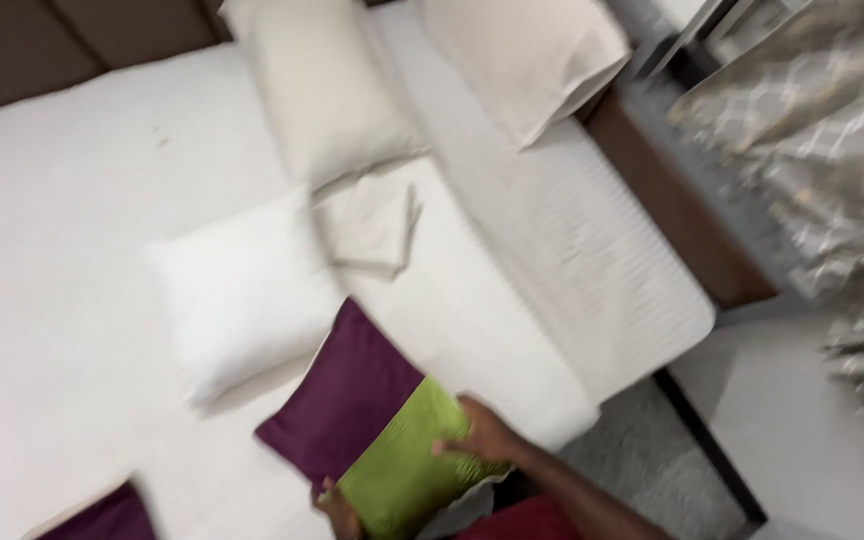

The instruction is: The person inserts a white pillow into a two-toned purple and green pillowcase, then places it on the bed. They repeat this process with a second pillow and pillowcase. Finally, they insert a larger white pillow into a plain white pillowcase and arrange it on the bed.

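Note:
My right hand grips the right side of a green cushion near the bottom of the view. My left hand shows only its fingers, curled round the cushion's lower left edge. Behind the green cushion lies a purple cushion on the white bed. The picture is blurred by motion.
A white pillow lies on the bed left of the purple cushion. Two cream pillows rest near the headboard, with folded cream cloth below them. Another purple cushion shows at the lower left. A patterned grey curtain hangs at right.

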